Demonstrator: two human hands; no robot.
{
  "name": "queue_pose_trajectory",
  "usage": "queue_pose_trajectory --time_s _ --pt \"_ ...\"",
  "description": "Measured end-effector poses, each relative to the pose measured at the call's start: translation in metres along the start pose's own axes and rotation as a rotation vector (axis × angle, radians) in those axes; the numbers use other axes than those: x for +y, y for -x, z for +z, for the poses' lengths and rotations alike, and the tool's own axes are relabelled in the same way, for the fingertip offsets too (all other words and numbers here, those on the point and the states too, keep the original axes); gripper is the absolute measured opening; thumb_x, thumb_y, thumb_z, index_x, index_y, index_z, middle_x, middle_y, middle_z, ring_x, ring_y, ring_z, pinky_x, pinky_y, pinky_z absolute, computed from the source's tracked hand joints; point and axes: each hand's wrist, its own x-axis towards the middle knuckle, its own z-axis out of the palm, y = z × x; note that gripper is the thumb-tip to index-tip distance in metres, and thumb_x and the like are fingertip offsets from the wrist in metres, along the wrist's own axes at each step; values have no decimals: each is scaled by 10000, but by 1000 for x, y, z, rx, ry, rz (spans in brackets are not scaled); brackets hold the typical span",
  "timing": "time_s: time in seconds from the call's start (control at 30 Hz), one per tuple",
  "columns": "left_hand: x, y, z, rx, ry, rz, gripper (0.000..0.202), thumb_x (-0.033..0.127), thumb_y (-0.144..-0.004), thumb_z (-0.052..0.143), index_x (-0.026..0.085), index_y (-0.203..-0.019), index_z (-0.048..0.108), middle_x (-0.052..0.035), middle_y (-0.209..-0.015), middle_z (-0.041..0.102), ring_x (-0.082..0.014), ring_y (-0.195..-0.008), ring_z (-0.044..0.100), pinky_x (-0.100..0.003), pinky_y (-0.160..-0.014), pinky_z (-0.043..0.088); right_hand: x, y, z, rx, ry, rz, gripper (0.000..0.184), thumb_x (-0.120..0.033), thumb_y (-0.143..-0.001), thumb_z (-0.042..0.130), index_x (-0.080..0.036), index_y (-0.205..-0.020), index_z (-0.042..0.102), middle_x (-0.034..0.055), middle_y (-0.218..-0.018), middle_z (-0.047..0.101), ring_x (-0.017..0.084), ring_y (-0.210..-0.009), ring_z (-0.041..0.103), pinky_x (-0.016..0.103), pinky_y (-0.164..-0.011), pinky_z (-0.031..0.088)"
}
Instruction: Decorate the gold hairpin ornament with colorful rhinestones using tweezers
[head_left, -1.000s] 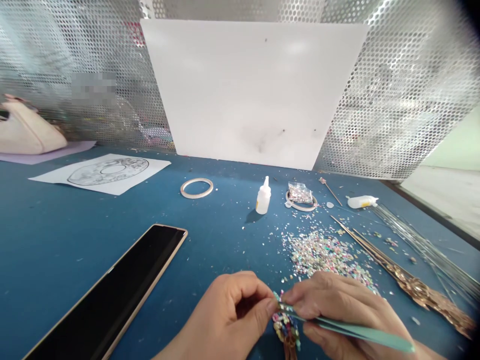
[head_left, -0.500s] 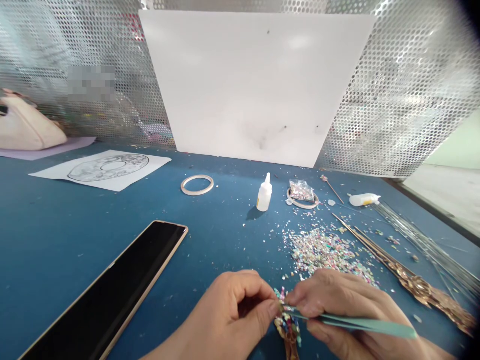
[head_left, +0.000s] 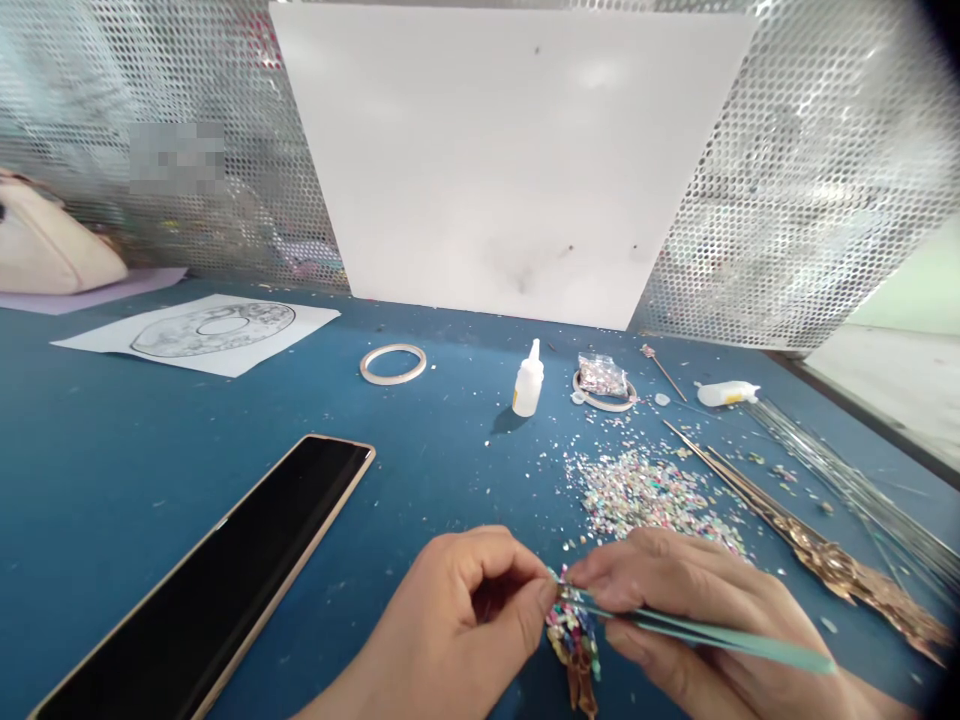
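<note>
Near the bottom edge, a copper-coloured metal ornament (head_left: 580, 684) stands between my hands, its upper part crusted with bright multicoloured chips. My left hand (head_left: 469, 620) is closed, thumb and forefinger pinching at the left edge of this ornament; the exact spot they grip is partly hidden. Teal tweezers (head_left: 742, 640) lie in my right hand (head_left: 690, 600), closed around them with the fingers over the upper side and the thumb below. The tips of the tweezers reach the ornament beside my left fingertips. Just beyond my right hand spreads a heap of shiny small chips (head_left: 637, 490).
A phone (head_left: 225, 570) lies at left, with a printed sheet (head_left: 300, 345) behind it. Farther back are a tape roll (head_left: 394, 378), an upright glue bottle (head_left: 528, 385), a bag of chips (head_left: 601, 374) and a lying bottle (head_left: 726, 393). Copper hairpins (head_left: 817, 550) and thin wires (head_left: 832, 465) lie right.
The view has shifted slightly, so things on the table sit a little higher. Both hands keep nearly the same grip, and the tweezers' tips stay at the ornament.
</note>
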Motion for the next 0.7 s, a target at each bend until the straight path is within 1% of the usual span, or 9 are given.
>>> queue_pose_trajectory --time_s 0.13,0.23,0.33,0.47,0.6,0.7 --pt "1 -1 2 28 -1 6 196 327 -757 496 169 -671 574 45 -612 464 -82 -596 402 -204 -556 330 2 5 -1 -64 33 -22 253 -83 -803 595 -211 -1016 541 33 -912 694 156 -851 650 215 -799 507" --pt "1 -2 3 33 -4 9 238 363 -758 487 161 -655 562 47 -579 447 -78 -569 377 -204 -532 311 2 8 0 -76 70 -39 284 -86 -806 594 -214 -1047 512 44 -971 681 151 -882 642 197 -820 495" --pt "0 -2 3 35 40 2 218 347 -738 512 154 -645 548 55 -560 422 -72 -554 346 -202 -519 290 0 8 2 -27 96 -51 217 -108 -831 575 -200 -1023 529 51 -958 689 145 -858 653 185 -802 504" --pt "1 0 4 18 98 -24 191 324 -714 537 149 -640 525 58 -565 410 -73 -564 330 -209 -524 273 -2 6 5 36 105 -53 100 -188 -872 542 -197 -969 564 49 -894 709 143 -802 672 176 -768 521" --pt "6 1 7 59 115 -66 214 341 -708 525 150 -617 491 54 -570 402 -83 -576 322 -233 -546 265 0 6 7 50 123 -64 84 -223 -896 511 -205 -959 564 39 -865 715 140 -787 677 170 -755 527" --pt "8 2 8 80 105 -76 214 339 -699 520 157 -598 470 55 -562 384 -87 -574 311 -242 -545 254 1 8 6 25 140 -93 84 -208 -900 506 -195 -975 541 41 -860 714 137 -787 676 176 -768 520"
